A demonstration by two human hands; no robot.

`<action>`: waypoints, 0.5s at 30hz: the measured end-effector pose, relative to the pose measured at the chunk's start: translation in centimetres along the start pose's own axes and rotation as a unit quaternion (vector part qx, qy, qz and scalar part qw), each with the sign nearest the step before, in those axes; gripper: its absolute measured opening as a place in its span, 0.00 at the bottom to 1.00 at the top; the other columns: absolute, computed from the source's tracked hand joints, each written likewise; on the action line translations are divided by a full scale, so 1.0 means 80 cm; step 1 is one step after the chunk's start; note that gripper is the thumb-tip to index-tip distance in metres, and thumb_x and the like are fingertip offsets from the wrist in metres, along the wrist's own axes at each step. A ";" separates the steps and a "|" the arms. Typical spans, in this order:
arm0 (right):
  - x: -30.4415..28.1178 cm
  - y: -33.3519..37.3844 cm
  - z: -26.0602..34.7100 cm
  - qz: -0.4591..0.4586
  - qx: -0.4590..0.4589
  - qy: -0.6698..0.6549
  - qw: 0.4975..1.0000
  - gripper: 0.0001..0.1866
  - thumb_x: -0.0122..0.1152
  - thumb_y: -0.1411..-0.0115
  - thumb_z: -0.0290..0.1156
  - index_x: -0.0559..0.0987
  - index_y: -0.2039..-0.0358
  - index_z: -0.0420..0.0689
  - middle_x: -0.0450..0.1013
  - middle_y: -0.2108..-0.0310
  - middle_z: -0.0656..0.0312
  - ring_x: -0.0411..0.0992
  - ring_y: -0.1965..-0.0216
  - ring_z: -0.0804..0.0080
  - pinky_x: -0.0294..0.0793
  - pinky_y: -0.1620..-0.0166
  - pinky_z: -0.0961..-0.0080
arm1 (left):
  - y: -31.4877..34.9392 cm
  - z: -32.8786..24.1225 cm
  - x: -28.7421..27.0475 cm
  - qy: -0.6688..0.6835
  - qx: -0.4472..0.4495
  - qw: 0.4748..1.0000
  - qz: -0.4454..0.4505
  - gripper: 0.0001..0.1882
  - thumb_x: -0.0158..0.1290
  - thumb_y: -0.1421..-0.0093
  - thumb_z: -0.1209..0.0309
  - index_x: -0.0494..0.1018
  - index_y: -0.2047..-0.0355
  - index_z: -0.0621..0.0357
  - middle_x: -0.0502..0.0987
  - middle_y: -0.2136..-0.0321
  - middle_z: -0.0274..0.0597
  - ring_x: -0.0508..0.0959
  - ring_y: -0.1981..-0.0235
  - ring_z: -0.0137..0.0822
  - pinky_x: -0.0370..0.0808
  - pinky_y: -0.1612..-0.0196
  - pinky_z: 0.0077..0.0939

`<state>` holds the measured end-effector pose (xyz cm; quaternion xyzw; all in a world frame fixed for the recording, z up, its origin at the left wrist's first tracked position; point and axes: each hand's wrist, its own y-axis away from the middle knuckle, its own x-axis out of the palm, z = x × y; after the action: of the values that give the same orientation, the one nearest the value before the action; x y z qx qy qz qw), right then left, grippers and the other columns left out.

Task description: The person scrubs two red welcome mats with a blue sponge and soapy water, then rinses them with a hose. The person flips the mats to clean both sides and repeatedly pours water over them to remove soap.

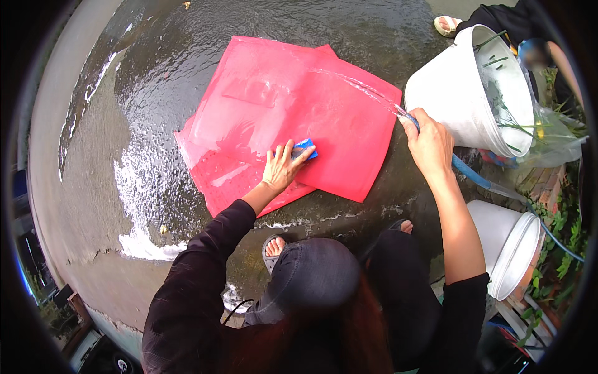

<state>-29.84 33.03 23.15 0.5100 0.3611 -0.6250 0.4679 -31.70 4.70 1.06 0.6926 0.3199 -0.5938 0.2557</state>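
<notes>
Two wet red mats (pixel 358 143) overlap askew on the floor in front of me. My left hand (pixel 281 167) is closed on a small blue scrubber (pixel 304 148), pressed against the upper mat; whether it is a sponge or a brush I cannot tell. Held out to the right, my right hand (pixel 430 142) grips a blue hose (pixel 470 173) near its end. Water streams from the hose to the left, across the upper mat. Part of the scrubber is hidden under my fingers.
Wet concrete (pixel 180 68) surrounds the mats, with white foam (pixel 149 206) on the left. At the right stand a large white bucket (pixel 445 93) holding water and green stems, and a smaller white bucket (pixel 498 230). Another person's sandalled foot (pixel 446 26) shows beyond.
</notes>
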 end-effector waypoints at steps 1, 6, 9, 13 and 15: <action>0.001 0.002 -0.009 0.000 -0.001 -0.003 1.000 0.10 0.56 0.44 0.38 0.74 0.71 0.43 0.74 0.77 0.53 0.73 0.73 0.51 0.70 0.70 0.58 | -0.026 0.001 0.004 -0.013 0.017 1.000 -0.020 0.33 0.52 0.45 0.61 0.54 0.40 0.23 0.60 0.47 0.49 0.63 0.51 0.47 0.64 0.58 0.51; -0.008 0.006 -0.034 -0.015 -0.011 -0.029 0.999 0.08 0.58 0.45 0.34 0.73 0.72 0.44 0.73 0.79 0.57 0.72 0.77 0.54 0.68 0.73 0.61 | -0.228 0.073 0.027 -0.017 -0.227 0.964 -0.136 0.31 0.51 0.44 0.59 0.55 0.41 0.25 0.61 0.47 0.43 0.64 0.49 0.45 0.63 0.56 0.57; -0.024 0.014 -0.062 -0.039 -0.002 -0.026 0.999 0.07 0.58 0.45 0.34 0.73 0.72 0.44 0.73 0.79 0.57 0.72 0.78 0.54 0.68 0.74 0.62 | -0.335 0.065 0.033 0.016 -0.304 0.945 -0.115 0.29 0.50 0.44 0.58 0.57 0.42 0.25 0.60 0.45 0.41 0.63 0.48 0.44 0.62 0.54 0.58; -0.013 0.012 -0.089 -0.036 0.006 -0.036 0.999 0.08 0.57 0.44 0.34 0.73 0.72 0.43 0.72 0.79 0.57 0.71 0.78 0.53 0.68 0.74 0.62 | -0.350 -0.023 0.043 -0.010 -0.017 1.000 -0.005 0.31 0.51 0.44 0.59 0.54 0.40 0.22 0.60 0.44 0.41 0.63 0.48 0.45 0.62 0.52 0.56; -0.015 0.009 -0.093 -0.032 0.013 -0.045 0.998 0.08 0.57 0.44 0.34 0.73 0.72 0.43 0.72 0.79 0.57 0.71 0.78 0.53 0.67 0.75 0.62 | -0.345 0.018 0.035 0.061 -0.112 0.991 -0.040 0.31 0.51 0.44 0.60 0.56 0.41 0.23 0.60 0.44 0.41 0.63 0.48 0.45 0.62 0.52 0.57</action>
<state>-26.85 39.95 22.75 0.4756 0.3479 -0.6665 0.4566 -53.04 22.38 -1.27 0.6813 0.4266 -0.5204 0.2881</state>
